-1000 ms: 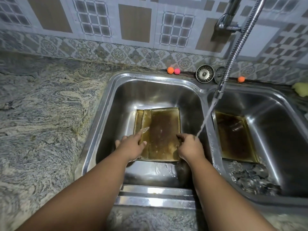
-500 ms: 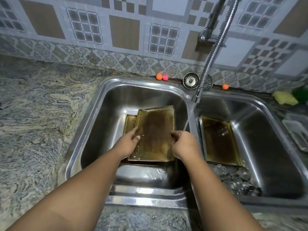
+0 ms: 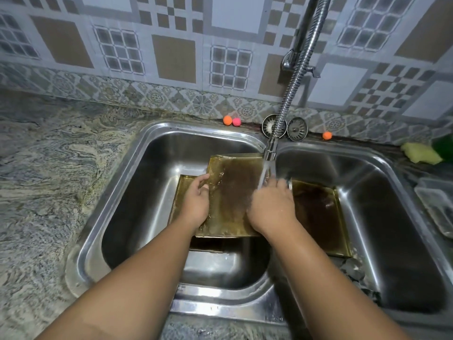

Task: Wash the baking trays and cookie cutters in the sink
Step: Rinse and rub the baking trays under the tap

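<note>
— Over the left basin [image 3: 147,192] of the sink [image 3: 81,253], what's held?
— Top tray [image 3: 232,197], brown-stained, raised off the basin floor and tilted. Left hand [image 3: 196,202] grasps its left edge, fingers curled round the rim.
— Right hand?
— Right hand [image 3: 272,204] sits on the tray's right edge, back up, fingers pointing far. The grip side is hidden, so I cannot tell whether it clamps the tray or just presses on it.
— Water?
— Running. Hose nozzle [image 3: 269,153] hangs above the divider between the basins. Stream [image 3: 262,175] lands on the right hand's fingers and the tray's right side.
— Other trays?
— Lower tray [image 3: 180,190] lies on the left basin floor under the top one and shows left of the left hand. Third tray [image 3: 316,212], dark brown, lies in the right basin [image 3: 392,229], its left side hidden by the right hand and wrist.
— Cutters?
— Cookie cutters [image 3: 353,268]: a metal pile in the right basin, near side, just beside the third tray's near corner. Shapes are too blurred to call.
— Background?
— Far ledge: orange ball [image 3: 227,120] touching pink ball [image 3: 236,121], then two drain strainers [image 3: 297,128], one partly behind the hose, then a second orange ball [image 3: 327,135]. Far right: yellow sponge [image 3: 420,155] and a green item [image 3: 443,146] cut by the frame. Clear plastic container [image 3: 436,204] sits on the right edge, nearer. Marbled counter [image 3: 49,180] lies left of the sink, with patterned tile wall [image 3: 171,57] behind.
</note>
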